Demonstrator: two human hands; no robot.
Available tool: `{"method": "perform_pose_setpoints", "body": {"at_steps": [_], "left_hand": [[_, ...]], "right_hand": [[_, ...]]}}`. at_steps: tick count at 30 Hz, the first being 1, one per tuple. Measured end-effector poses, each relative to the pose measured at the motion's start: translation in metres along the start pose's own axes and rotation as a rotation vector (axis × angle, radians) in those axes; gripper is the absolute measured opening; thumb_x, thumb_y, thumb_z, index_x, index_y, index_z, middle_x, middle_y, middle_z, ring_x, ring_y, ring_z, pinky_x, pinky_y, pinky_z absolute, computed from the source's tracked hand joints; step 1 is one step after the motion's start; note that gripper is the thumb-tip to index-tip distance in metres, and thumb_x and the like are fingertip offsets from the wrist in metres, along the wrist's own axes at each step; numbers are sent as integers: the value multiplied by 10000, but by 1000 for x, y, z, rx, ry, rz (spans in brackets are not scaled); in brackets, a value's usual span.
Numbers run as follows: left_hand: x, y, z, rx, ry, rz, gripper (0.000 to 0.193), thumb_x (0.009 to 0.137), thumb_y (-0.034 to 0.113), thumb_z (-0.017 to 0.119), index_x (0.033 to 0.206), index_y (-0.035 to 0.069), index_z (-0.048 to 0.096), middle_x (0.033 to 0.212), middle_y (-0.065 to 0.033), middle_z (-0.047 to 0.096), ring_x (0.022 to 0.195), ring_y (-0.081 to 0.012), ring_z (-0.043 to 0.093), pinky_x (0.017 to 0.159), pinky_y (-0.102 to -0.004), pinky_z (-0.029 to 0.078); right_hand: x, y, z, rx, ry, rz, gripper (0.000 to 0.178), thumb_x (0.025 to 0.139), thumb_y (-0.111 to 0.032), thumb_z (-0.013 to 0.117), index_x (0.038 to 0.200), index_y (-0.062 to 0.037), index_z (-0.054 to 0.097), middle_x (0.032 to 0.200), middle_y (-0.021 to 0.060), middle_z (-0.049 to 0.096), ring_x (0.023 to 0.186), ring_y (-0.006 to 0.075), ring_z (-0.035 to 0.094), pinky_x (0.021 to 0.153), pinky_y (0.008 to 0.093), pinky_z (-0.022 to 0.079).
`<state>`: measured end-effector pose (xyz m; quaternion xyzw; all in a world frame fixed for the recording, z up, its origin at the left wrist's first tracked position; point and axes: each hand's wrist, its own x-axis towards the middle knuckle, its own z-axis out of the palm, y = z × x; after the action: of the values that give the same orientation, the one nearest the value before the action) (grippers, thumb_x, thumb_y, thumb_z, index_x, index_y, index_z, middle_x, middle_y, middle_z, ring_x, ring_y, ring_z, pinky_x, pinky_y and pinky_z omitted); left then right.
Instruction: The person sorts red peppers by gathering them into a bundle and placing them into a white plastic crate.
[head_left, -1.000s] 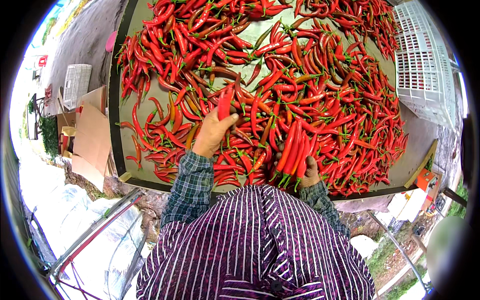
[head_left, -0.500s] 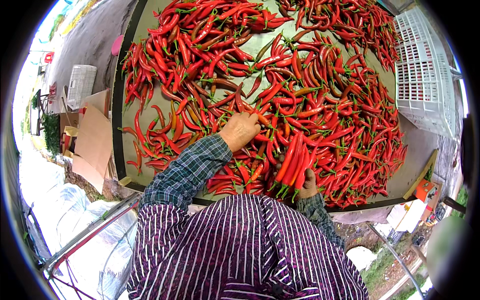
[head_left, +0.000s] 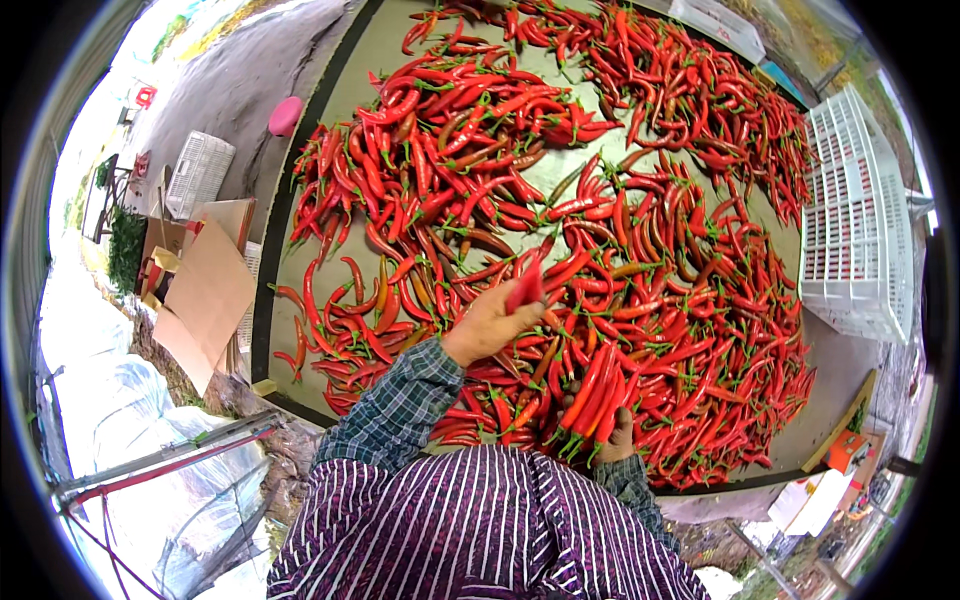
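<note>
Red chili peppers [head_left: 680, 300] with green stems cover much of the table [head_left: 330, 230] in loose heaps, a few of them brownish or orange. Above the middle of the heap, my left hand [head_left: 492, 322] is closed on a red chili pepper [head_left: 524, 286], which looks slightly blurred. My right hand [head_left: 618, 438], near the table's front edge, is closed round a bunch of chili peppers [head_left: 596, 395] held side by side, stems toward me. Much of that hand is hidden by the bunch and the heap.
A white plastic crate [head_left: 852, 220] stands tilted at the table's right edge. Another white container [head_left: 718, 28] is at the far edge. Beyond the left edge are cardboard sheets [head_left: 208, 300], a white crate [head_left: 200, 172] and a pink round object [head_left: 285, 116].
My left hand has lifted from the heap with a chili pepper between its fingers. My right hand still holds the bunch. The view has shifted, showing more of the table's far side.
</note>
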<state>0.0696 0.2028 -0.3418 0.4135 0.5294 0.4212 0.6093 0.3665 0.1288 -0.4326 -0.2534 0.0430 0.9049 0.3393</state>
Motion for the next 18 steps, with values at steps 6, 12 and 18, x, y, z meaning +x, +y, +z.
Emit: {"method": "perform_pose_setpoints", "body": {"at_steps": [6,12,18], "left_hand": [[-24,-14,-42,-652,273,35,170,935,214,509,1022,68,498,827,-56,597,758,-205,614,650,-325,526],[-31,-27,-60,-616,397,63,287,880,126,595,1132,43,486,819,-49,585,770,-160,590,722,-314,495],[-27,-12,-68,-651,430,120,259,856,118,618,1078,10,539,850,-58,602,770,-157,593,707,-295,504]], "right_hand": [[10,0,0,-134,53,2,805,703,-502,677,1285,-15,411,1165,161,561,1032,348,548,915,499,442],[15,0,-6,-91,16,-53,827,722,-485,683,1282,38,372,1187,211,539,1041,407,551,886,579,443],[19,-6,-4,-76,40,-22,808,673,-446,727,1284,-29,403,1157,151,559,1040,342,539,924,535,422]]}}
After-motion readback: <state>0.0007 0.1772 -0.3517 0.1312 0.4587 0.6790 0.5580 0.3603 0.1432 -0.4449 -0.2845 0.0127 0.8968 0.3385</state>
